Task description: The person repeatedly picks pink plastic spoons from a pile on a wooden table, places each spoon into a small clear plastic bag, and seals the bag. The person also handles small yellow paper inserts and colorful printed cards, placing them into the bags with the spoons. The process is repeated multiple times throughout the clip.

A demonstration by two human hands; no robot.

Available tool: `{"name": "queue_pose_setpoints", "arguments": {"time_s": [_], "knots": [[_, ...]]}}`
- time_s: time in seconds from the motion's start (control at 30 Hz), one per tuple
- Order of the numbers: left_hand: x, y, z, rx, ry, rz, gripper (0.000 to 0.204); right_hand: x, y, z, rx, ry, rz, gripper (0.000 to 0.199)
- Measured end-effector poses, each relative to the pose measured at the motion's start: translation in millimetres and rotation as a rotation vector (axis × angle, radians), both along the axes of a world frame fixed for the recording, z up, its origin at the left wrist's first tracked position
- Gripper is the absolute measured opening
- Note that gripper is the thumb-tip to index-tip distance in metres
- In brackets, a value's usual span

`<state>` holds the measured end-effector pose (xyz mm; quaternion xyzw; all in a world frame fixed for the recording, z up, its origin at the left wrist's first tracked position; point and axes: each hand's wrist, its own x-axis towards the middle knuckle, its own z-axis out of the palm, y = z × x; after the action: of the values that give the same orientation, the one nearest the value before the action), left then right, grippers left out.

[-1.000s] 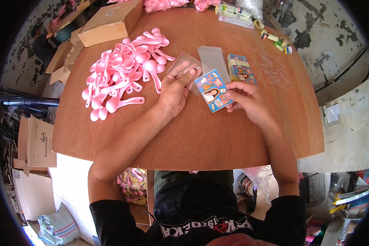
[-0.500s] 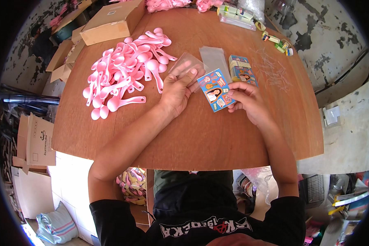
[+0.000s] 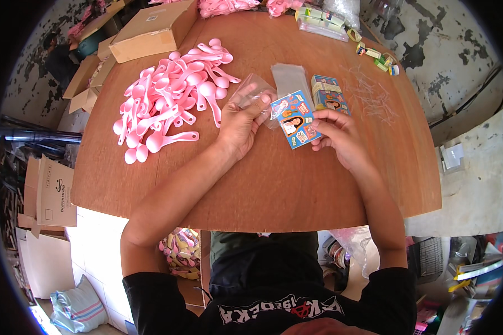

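Holding 1 colourful printed card [image 3: 295, 119] at the middle of the round wooden table [image 3: 262, 190]: right hand [image 3: 341, 137] pinching its right edge, left hand [image 3: 241, 124] gripping a clear plastic sleeve [image 3: 252, 92] at its left, long axis slanting away.

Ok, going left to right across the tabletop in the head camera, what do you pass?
Pile of pink spoons → left hand holding a clear plastic bag → printed card → right hand → scattered thin clear strips.
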<state>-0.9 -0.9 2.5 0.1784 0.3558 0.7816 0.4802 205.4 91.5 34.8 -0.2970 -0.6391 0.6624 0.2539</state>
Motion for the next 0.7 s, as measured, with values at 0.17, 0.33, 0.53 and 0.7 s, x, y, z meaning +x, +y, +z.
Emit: {"name": "queue_pose_setpoints", "arguments": {"time_s": [0.17,0.33,0.53,0.7], "knots": [[-1.4,0.0,-2.4,0.018,0.01,-0.021,0.059,-2.2,-2.9,-0.8,0.032,0.001,0.018,0.022],[2.4,-1.2,-0.5,0.029,0.027,-0.05,0.056,-6.1,-6.8,-5.4,0.022,-0.077,0.106,0.023],[4.3,-0.9,-3.2,0.037,0.121,-0.106,0.041,-6.3,-8.2,-8.9,0.04,-0.054,0.082,0.023],[-1.3,-0.1,-0.4,0.032,0.054,-0.014,0.05,-6.2,-8.0,-7.0,0.058,-0.054,0.064,0.019]]}}
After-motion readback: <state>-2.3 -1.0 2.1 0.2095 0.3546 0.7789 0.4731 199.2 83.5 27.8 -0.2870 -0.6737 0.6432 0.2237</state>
